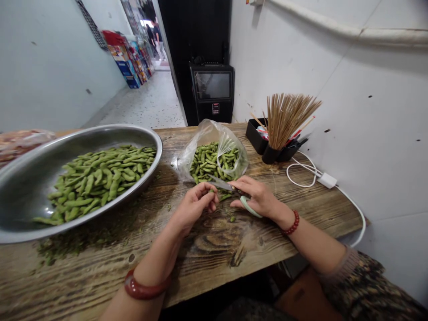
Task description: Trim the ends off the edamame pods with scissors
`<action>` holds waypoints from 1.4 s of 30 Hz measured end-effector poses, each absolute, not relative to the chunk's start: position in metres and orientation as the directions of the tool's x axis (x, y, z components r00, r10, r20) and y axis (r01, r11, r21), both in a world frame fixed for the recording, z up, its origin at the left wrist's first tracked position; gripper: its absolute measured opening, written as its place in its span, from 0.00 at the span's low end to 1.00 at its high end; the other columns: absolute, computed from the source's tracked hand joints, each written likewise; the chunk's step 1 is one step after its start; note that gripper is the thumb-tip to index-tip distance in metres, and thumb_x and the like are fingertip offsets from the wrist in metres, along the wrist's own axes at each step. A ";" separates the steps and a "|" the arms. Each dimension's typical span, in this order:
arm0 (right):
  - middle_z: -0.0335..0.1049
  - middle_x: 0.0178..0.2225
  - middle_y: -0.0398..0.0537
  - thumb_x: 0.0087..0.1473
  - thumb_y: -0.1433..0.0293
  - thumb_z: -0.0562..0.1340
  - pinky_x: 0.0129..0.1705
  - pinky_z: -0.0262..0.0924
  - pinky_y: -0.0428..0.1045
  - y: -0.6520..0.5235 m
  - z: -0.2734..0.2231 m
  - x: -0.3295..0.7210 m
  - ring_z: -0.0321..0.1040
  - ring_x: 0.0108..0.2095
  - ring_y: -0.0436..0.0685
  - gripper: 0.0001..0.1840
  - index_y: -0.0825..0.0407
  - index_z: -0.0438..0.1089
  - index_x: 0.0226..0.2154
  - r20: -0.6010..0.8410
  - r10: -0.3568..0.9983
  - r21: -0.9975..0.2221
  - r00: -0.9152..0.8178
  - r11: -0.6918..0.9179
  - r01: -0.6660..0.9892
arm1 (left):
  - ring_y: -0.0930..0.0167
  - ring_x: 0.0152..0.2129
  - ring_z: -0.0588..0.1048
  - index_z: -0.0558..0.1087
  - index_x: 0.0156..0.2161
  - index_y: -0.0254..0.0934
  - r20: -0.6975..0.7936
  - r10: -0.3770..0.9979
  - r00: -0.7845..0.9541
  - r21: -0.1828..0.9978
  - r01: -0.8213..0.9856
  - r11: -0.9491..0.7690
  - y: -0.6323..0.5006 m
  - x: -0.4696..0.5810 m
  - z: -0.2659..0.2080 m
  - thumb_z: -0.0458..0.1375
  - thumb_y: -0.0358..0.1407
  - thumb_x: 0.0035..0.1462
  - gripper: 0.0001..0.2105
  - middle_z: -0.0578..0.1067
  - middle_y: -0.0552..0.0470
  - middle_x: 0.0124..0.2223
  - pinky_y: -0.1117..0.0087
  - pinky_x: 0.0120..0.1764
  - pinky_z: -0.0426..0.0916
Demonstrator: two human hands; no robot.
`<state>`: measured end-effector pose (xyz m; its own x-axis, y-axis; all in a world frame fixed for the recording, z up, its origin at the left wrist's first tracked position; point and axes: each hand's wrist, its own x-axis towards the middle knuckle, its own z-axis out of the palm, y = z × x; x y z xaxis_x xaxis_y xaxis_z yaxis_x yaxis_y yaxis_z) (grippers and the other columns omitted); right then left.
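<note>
My right hand (256, 196) is closed round a pair of scissors (250, 207) with pale green handles, blades pointing left. Just left of the blades, my left hand (197, 203) pinches a small green piece, apparently an edamame pod (211, 191), mostly hidden by the fingers. Behind both hands a clear plastic bag (239, 151) lies with its mouth toward me, full of green edamame pods (207, 160). To the left, a big oval metal basin (23, 178) holds a heap of pods (103, 178). A few loose bits (232, 219) lie on the wood below the scissors.
Green trimmings (80, 236) are scattered on the wooden table (207, 276) beside the basin. At the back right stand a black holder (257, 140) and a bundle of thin sticks (289, 118). A white cable (354, 196) with a plug runs along the right edge.
</note>
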<state>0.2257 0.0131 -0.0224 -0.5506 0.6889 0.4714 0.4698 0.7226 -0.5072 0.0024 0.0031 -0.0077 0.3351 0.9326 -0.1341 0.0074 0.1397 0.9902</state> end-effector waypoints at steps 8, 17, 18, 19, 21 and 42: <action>0.66 0.39 0.50 0.53 0.61 0.65 0.35 0.63 0.49 0.016 -0.020 0.229 0.63 0.31 0.53 0.27 0.50 0.63 0.54 0.540 0.705 -0.496 -0.461 0.708 0.502 | 0.66 0.34 0.71 0.75 0.38 0.38 0.146 0.905 0.400 0.606 0.687 -0.401 0.007 0.013 -0.023 0.54 0.35 0.55 0.09 0.72 0.48 0.35 0.67 0.38 0.63; 0.67 0.39 0.51 0.52 0.62 0.65 0.38 0.64 0.50 0.016 -0.024 0.225 0.65 0.35 0.55 0.26 0.51 0.64 0.52 0.509 0.711 -0.509 -0.485 0.703 0.497 | 0.66 0.34 0.71 0.75 0.34 0.37 0.179 0.898 0.401 0.523 0.735 -0.432 0.007 0.013 -0.025 0.52 0.30 0.55 0.08 0.70 0.48 0.36 0.68 0.36 0.63; 0.67 0.39 0.50 0.52 0.61 0.65 0.37 0.64 0.50 0.016 -0.024 0.226 0.65 0.34 0.54 0.26 0.51 0.64 0.52 0.510 0.713 -0.510 -0.482 0.702 0.498 | 0.67 0.33 0.70 0.74 0.33 0.37 0.187 0.911 0.368 0.586 0.702 -0.404 0.008 0.011 -0.024 0.53 0.30 0.54 0.07 0.71 0.48 0.35 0.68 0.37 0.63; 0.67 0.39 0.50 0.52 0.61 0.65 0.36 0.64 0.50 0.016 -0.025 0.226 0.64 0.33 0.54 0.26 0.51 0.64 0.52 0.511 0.714 -0.513 -0.478 0.700 0.497 | 0.68 0.32 0.70 0.74 0.32 0.36 0.180 0.928 0.327 0.668 0.652 -0.359 0.008 0.009 -0.023 0.54 0.31 0.53 0.06 0.72 0.49 0.33 0.68 0.36 0.63; 0.67 0.39 0.50 0.52 0.62 0.65 0.35 0.64 0.49 0.016 -0.025 0.226 0.64 0.31 0.53 0.26 0.51 0.64 0.52 0.512 0.714 -0.524 -0.477 0.700 0.486 | 0.70 0.27 0.69 0.73 0.31 0.34 0.100 0.965 0.244 0.850 0.483 -0.210 0.009 0.005 -0.019 0.56 0.33 0.52 0.04 0.72 0.51 0.30 0.70 0.33 0.62; 0.67 0.41 0.53 0.48 0.61 0.68 0.41 0.64 0.52 0.010 -0.020 0.221 0.66 0.39 0.57 0.31 0.51 0.63 0.54 0.419 0.681 -0.515 -0.601 0.723 0.460 | 0.79 0.16 0.56 0.76 0.34 0.34 -0.153 0.957 0.246 0.984 -0.050 0.171 0.000 0.006 -0.006 0.63 0.35 0.46 0.09 0.68 0.57 0.23 0.76 0.20 0.51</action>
